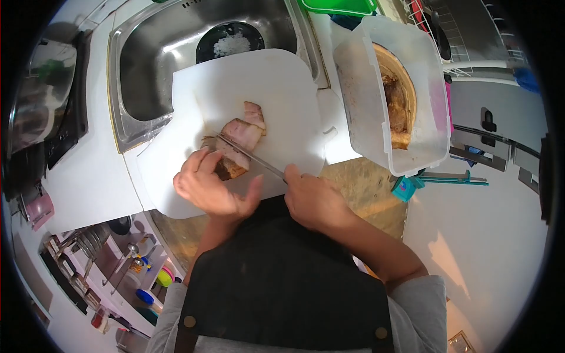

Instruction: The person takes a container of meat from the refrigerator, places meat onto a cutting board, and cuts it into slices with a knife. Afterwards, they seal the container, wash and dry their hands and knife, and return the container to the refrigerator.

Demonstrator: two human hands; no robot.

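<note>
A knife (pixel 259 159) is gripped in my right hand (pixel 313 199), its blade lying across a piece of smoked pork belly (pixel 232 170). My left hand (pixel 213 187) is at the near end of this pork, curled fingers against its left side and the thumb off to the right. Cut slices (pixel 243 133) lie just beyond the blade, the farthest one (pixel 255 113) leaning away to the upper right. Everything rests on a white cutting board (pixel 282 76), which overlaps the sink edge. My left fingertips partly hide the meat.
Behind the board is a steel sink (pixel 141 88) with a dark bowl (pixel 253 36) holding white bits. At right, a clear plastic bin (pixel 360 112) contains a larger brown slab (pixel 397 106). A green container (pixel 338 6) stands at the back. Shelves of utensils (pixel 132 250) are lower left.
</note>
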